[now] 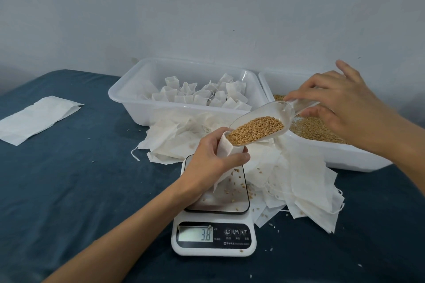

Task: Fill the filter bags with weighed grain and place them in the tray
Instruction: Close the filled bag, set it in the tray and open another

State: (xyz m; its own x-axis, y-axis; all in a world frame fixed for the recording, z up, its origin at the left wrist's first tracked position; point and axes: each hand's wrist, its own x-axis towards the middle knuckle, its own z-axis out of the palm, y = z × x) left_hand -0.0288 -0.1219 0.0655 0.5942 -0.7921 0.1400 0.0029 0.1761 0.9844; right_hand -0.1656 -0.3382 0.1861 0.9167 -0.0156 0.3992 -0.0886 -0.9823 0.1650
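Two white trays [128,103] [345,156], one scale [213,236], one scoop [264,126], two hands [207,163] [340,108]; filled bags [200,95] too many to count.

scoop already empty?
No, the clear scoop pinched by the right hand holds a heap of grain at the mouth of the filter bag the left hand grips.

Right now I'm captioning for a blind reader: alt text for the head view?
The right hand tips a clear scoop of grain into a filter bag held by the left hand over a scale reading 3.8. Behind, a tray holds filled bags.
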